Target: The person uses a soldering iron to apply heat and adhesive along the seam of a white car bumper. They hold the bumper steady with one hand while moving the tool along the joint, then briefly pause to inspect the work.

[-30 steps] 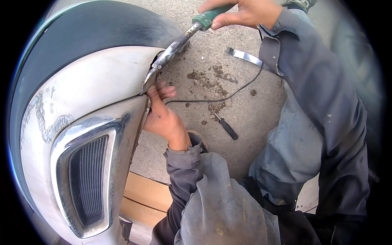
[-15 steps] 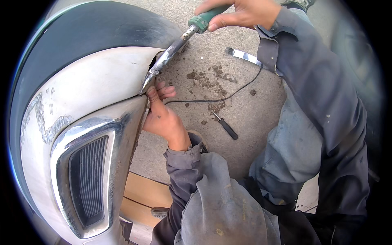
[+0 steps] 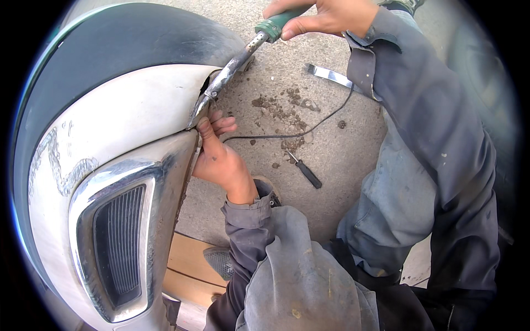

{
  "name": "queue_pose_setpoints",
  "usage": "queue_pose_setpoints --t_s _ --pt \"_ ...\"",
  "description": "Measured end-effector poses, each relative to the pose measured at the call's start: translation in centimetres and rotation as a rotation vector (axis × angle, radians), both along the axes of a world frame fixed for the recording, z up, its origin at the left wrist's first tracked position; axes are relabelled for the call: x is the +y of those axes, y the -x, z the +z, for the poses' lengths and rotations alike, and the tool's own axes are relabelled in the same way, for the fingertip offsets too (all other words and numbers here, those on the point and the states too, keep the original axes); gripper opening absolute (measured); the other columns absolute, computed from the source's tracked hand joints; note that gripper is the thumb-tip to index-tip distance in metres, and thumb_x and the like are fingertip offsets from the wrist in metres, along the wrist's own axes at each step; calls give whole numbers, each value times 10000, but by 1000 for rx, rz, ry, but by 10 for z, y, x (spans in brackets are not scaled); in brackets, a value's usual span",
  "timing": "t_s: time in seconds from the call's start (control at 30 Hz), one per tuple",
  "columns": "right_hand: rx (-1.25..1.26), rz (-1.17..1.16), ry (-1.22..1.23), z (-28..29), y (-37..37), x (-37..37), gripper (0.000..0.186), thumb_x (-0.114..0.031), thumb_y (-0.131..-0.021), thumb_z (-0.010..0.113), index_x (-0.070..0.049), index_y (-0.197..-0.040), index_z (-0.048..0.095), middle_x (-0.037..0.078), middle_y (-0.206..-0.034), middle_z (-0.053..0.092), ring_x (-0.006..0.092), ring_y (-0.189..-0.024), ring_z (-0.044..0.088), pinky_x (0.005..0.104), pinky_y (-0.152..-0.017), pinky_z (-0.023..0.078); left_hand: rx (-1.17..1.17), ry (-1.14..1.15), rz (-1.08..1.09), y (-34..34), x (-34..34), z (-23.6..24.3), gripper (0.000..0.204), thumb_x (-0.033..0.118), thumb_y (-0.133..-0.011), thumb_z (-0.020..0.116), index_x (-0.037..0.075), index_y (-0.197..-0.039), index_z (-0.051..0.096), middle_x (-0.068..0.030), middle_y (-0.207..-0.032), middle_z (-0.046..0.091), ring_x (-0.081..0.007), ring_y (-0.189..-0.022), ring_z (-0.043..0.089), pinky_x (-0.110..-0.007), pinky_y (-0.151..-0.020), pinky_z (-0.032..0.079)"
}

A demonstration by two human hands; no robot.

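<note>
On concrete (image 3: 314, 212) beside bumper (image 3: 127, 102): dirt crumbs (image 3: 290, 114), black-handled screwdriver (image 3: 308, 174).

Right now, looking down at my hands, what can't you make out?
All in the head view:
- Far end of the green handle: behind the right hand.
- Right end of the metal strip: covered by the right sleeve.
- Where the cable leads leftward: behind the left hand.
- Shape at far right: too blurred.

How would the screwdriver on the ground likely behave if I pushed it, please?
The screwdriver would probably stay stiff, having a straight shaft. Its slim handle might roll, though the rough ground would likely slow it.
</note>
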State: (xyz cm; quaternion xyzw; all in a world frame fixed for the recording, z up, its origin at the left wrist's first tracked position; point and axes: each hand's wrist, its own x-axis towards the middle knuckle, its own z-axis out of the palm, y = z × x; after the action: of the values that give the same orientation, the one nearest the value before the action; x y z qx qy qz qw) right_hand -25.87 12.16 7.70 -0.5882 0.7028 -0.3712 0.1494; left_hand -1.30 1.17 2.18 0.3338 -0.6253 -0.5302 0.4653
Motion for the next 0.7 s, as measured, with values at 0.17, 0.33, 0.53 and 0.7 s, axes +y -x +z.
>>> queue_pose_setpoints --t_s 0.17,0.33,0.53,0.7 --pt "-57 22 45 -8 8 0 369 -237 -760 819 -51 -1060 712 119 -966 685 252 -905 662 346 -806 515 -3 15 5 -1 -1 1 305 101 -954 616 -152 -1107 540 -250 -889 660 -252 -643 668 -303 -533 548" --pt "-9 -8 -13 1 0 -3 365 -214 -756 822 -49 -1062 710 115 -953 684 244 -899 661 341 -803 516 -5 -11 6 0 -2 -1 310 105 -953 619 -153 -1105 536 -249 -885 658 -251 -641 664 -305 -533 546" --pt "-5 -8 0 -2 5 0 363 -202 -761 821 -46 -1069 708 110 -949 684 231 -901 660 331 -802 515 2 -22 10 -1 -3 1 291 87 -953 611 -155 -1101 543 -243 -886 658 -243 -635 654 -307 -545 544" --pt "-62 -64 1 -9 14 10 365 -205 -767 819 -44 -1075 706 113 -968 687 223 -908 660 324 -815 516 6 -19 -6 1 0 1 288 91 -956 609 -157 -1089 551 -244 -890 657 -242 -643 653 -309 -551 545"
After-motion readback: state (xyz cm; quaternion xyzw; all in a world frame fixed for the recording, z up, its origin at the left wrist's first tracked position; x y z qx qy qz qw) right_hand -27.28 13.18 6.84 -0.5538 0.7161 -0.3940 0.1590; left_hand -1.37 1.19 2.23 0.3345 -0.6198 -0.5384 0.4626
